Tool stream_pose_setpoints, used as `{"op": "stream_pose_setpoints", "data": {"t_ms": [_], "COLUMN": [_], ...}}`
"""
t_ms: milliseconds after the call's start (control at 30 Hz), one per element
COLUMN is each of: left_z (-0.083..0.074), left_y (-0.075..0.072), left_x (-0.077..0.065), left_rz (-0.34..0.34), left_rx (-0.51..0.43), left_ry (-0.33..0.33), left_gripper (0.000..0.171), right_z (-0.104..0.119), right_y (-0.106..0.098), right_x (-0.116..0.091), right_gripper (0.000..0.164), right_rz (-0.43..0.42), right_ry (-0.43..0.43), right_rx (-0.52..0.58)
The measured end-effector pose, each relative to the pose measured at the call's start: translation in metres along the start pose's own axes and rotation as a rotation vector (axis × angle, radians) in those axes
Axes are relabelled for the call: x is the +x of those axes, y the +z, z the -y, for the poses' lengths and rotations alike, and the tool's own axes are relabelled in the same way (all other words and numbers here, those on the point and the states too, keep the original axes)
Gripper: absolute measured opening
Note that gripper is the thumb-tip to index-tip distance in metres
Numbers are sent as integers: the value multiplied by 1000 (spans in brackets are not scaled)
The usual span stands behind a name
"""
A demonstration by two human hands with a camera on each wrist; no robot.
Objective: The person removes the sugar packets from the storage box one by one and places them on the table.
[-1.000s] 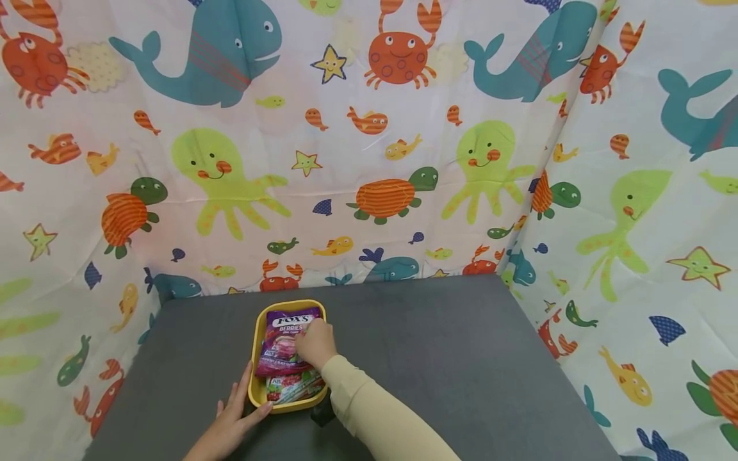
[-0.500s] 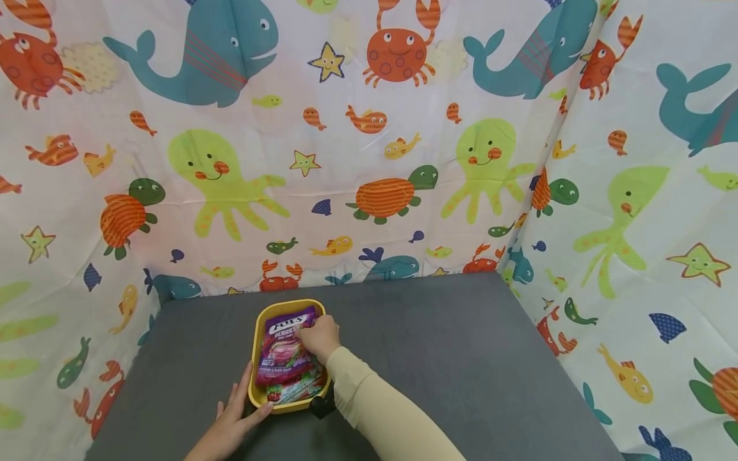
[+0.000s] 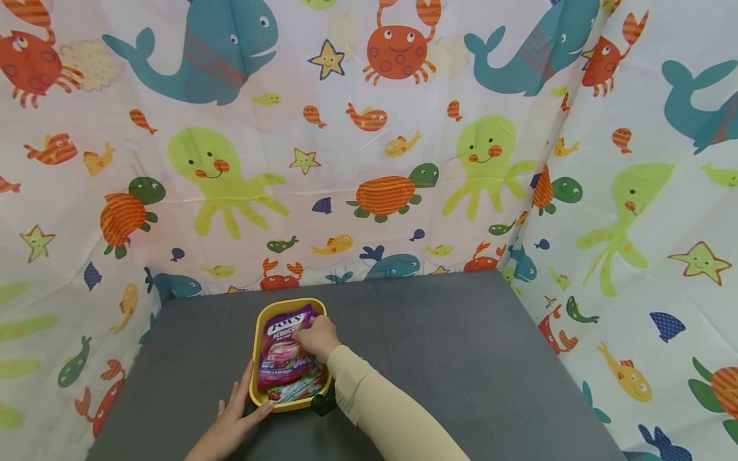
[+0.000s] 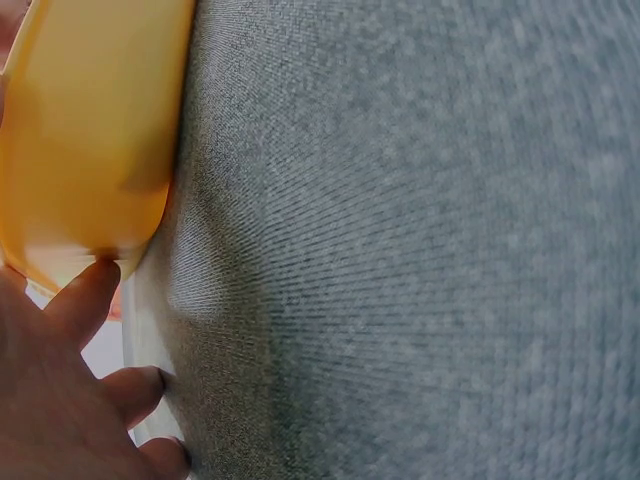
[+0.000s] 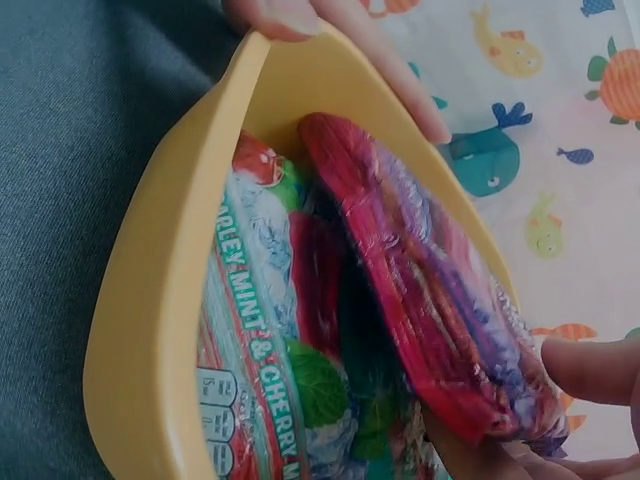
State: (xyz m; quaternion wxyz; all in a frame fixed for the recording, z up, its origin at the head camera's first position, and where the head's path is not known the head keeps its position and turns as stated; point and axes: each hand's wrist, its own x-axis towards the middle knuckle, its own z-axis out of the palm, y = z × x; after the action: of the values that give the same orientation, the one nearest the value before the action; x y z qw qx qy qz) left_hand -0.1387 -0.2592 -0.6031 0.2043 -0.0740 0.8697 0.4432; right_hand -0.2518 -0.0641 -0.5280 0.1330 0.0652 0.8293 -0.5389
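A yellow tub (image 3: 257, 339) stands on the dark grey table. My right hand (image 3: 319, 336) pinches the right edge of a purple Fox's Berries candy bag (image 3: 282, 349) inside it; the right wrist view shows the thumb on one face of the bag (image 5: 400, 280) and fingers beneath. That bag is tilted over a second candy bag (image 5: 265, 330), printed with mint and cherry words. The left hand (image 3: 229, 422) braces the tub's near-left corner, thumb at the near rim and outstretched fingers along the left wall. In the left wrist view, a fingertip touches the tub's outer wall (image 4: 95, 120).
Grey cloth covers the table (image 3: 438, 358), stretching right of the tub. A white curtain (image 3: 346, 192) with printed sea animals rises behind it and along both sides. A small black device (image 3: 323, 404) sits by my right wrist, near the tub's near-right corner.
The purple candy bag has turned slightly, its lower end shifting nearer and covering more of the mint bag. My right hand has moved a little with it. The left hand stays put.
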Motion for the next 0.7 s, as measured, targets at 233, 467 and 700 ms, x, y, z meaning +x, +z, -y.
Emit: {"op": "stream_pose_setpoints", "data": {"t_ms": [233,467,700], "left_z": [2,1,0], "left_y": [0,2,1], "left_x": [3,4,0], "left_rz": [-5,-5,-8], "left_rx": [6,17,11], "left_ry": [1,2,11], "left_gripper": [104,105,103], "right_z": [-6,-4,1], "right_y": [-4,-12,-19], "right_x": [4,0,-6], "right_gripper": [35,27,20], "right_rz": [27,59,76], "right_ry": [36,39,37], "right_rx": [25,71,90]}}
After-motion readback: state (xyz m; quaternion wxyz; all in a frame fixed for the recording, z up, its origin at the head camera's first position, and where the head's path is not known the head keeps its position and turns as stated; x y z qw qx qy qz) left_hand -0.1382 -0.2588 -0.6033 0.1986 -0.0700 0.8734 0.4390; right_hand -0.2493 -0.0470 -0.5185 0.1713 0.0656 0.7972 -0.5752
